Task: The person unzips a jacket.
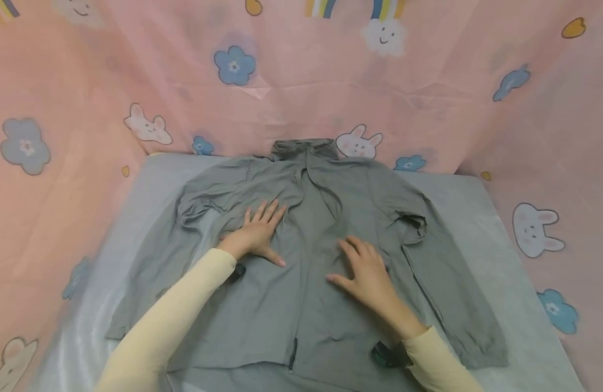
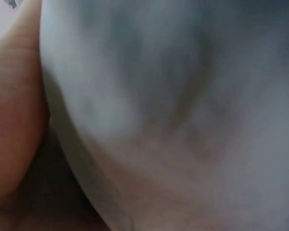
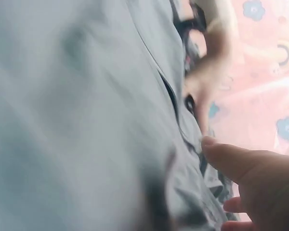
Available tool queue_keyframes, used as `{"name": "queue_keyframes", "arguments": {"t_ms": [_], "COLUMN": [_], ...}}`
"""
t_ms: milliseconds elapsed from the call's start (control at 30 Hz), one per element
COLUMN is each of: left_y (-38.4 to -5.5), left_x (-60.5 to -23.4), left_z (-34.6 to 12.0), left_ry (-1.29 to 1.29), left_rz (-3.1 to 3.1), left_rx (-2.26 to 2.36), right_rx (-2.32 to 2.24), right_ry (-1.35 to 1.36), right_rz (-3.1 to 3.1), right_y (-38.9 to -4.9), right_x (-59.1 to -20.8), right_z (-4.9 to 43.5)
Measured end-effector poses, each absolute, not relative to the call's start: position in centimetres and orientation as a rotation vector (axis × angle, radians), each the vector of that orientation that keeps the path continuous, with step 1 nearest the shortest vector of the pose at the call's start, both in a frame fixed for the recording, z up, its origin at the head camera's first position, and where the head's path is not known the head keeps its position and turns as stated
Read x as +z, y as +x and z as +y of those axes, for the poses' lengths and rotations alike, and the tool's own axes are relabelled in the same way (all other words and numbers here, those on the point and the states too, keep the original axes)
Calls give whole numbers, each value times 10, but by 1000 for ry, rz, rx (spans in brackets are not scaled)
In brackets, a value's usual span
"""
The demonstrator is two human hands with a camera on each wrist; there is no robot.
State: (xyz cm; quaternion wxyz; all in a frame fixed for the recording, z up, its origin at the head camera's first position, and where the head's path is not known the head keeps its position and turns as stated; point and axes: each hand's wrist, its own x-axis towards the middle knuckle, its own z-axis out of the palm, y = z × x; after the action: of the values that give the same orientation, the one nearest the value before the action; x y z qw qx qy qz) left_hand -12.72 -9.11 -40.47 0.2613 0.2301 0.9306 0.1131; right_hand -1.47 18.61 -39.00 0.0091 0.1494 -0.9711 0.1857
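Observation:
A grey zip-front jacket [image 1: 321,305] lies spread out, its collar at the far side and both sleeves out to the sides. My left hand [image 1: 259,233] rests on the chest at the left of the front opening, fingers spread. Over the other front panel is my right hand [image 1: 367,272], fingers slightly bent and holding nothing; whether it touches the cloth I cannot tell. Blurred grey cloth [image 2: 173,96] fills most of the left wrist view. In the right wrist view the thumb [image 3: 231,156] shows beside the jacket [image 3: 101,120].
Under the jacket is a table with a pale grey-blue cover [image 1: 477,228]. A pink curtain [image 1: 291,71] printed with rabbits, flowers and clouds hangs behind and at both sides. Dark wrist devices [image 1: 387,355] sit on the wrists.

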Motion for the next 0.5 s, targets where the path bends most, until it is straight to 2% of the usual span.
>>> {"name": "queue_keyframes", "arguments": {"t_ms": [267, 500], "left_y": [-124, -106], "left_x": [-399, -401], "left_z": [-87, -86], "left_ry": [656, 617], "left_rz": [2529, 2560], "left_rx": [302, 260], "right_rx": [496, 413], "right_ry": [545, 774], "right_rz": [-3188, -3290], "right_y": [-75, -76], "right_x": [-399, -411], "right_z": [186, 178]}}
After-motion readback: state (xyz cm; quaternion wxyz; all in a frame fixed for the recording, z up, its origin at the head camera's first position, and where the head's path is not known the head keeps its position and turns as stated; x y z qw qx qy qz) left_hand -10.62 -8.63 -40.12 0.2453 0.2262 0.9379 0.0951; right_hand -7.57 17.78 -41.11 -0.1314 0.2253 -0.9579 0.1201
